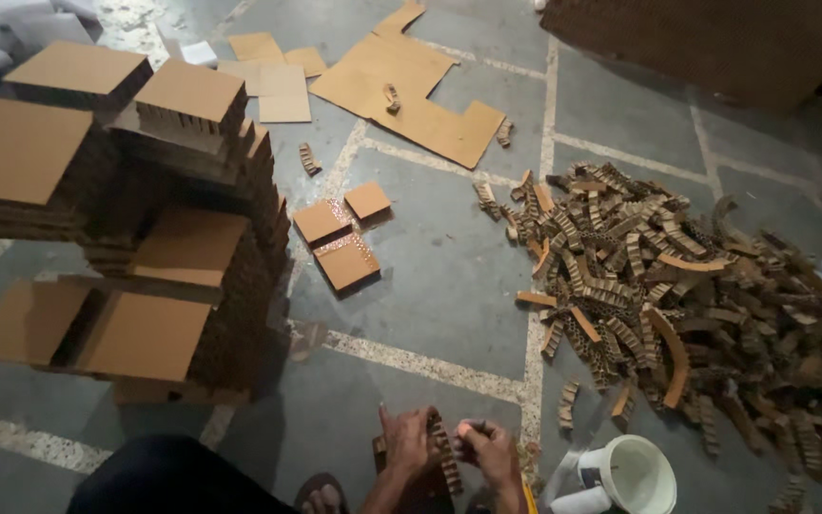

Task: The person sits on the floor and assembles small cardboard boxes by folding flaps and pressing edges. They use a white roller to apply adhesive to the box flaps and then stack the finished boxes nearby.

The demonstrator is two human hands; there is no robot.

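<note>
Bare grey floor lay open ahead of the hands, hemmed by brown board stacks on the left and a scrap heap on the right. At the bottom edge, the left hand closed around a ribbed honeycomb strip, its long axis running near-upright, away from the person. The right hand pinched its side. A white cup sat just right.

We see a cardboard workshop floor: stacked board blocks at 9 o'clock, honeycomb strip heap at 3 o'clock, flat offcuts at 12 o'clock.
</note>
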